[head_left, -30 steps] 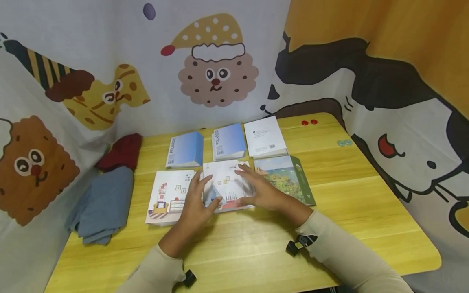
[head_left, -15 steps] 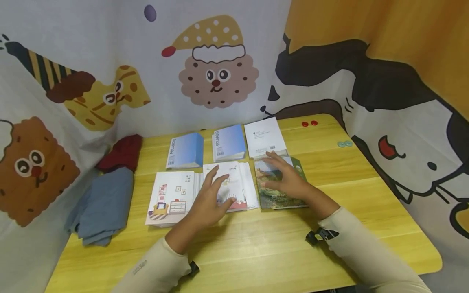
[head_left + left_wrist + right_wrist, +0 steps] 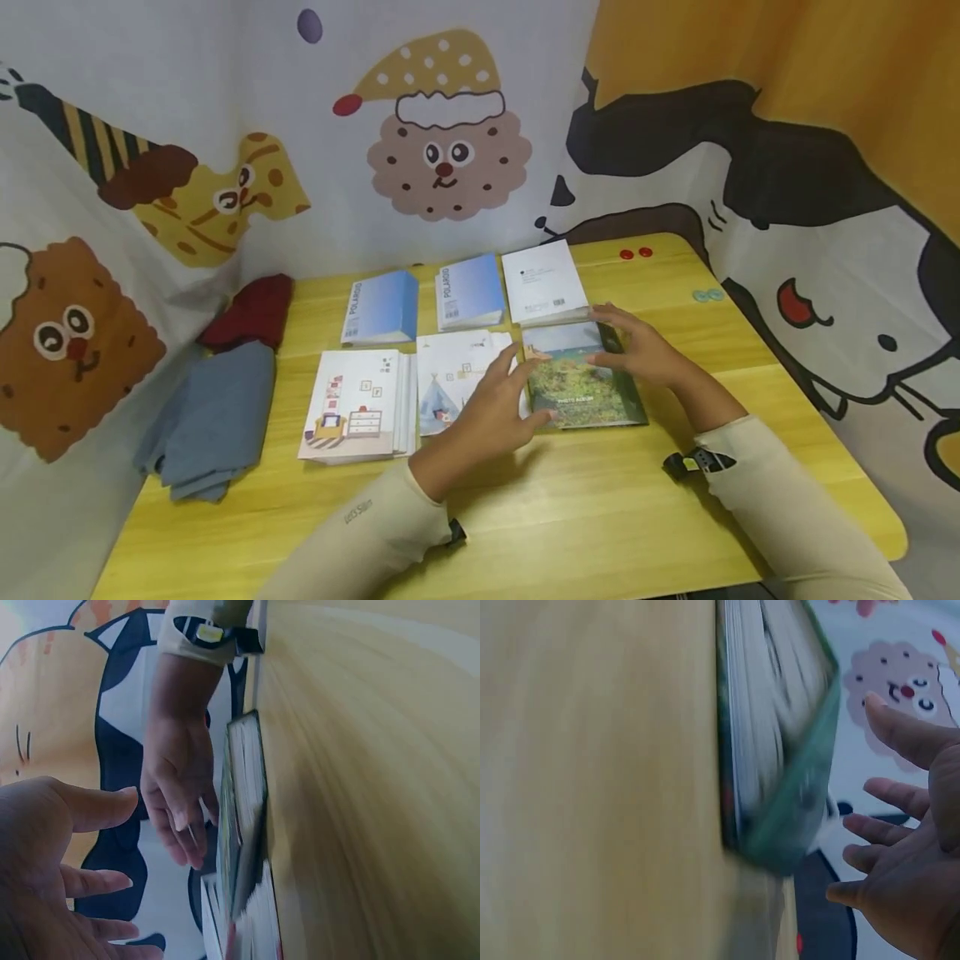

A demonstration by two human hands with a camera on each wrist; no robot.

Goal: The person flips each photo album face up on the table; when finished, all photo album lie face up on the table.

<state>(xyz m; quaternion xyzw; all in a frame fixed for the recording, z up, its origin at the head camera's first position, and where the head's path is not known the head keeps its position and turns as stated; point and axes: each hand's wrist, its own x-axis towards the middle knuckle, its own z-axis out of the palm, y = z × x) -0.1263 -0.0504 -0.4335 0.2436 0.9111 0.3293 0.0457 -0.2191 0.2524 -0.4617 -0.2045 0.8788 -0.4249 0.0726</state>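
A green landscape photo album (image 3: 581, 379) lies flat at the right end of the front row on the yellow table (image 3: 600, 517). My left hand (image 3: 497, 407) is open, with straight fingers touching the album's left edge. Over the album's far right corner my right hand (image 3: 637, 348) is open, its fingers spread along the right edge. The left wrist view shows my left hand (image 3: 52, 862) open beside the album (image 3: 244, 825), with the right hand (image 3: 176, 787) beyond it. My right hand (image 3: 907, 847) appears open next to the album's green spine (image 3: 780, 750) in the right wrist view.
A tent-cover album (image 3: 457, 379) and a room-cover album (image 3: 360, 404) lie left of the green one. Behind them are two blue Polaroid albums (image 3: 381, 307) and a white album (image 3: 542, 282). Red (image 3: 251, 312) and blue-grey (image 3: 213, 417) cloths sit at far left. Printed curtains enclose the table.
Both hands moved right, from the tent-cover album to the green album. The green album now lies straighter, closer to the tent-cover album.
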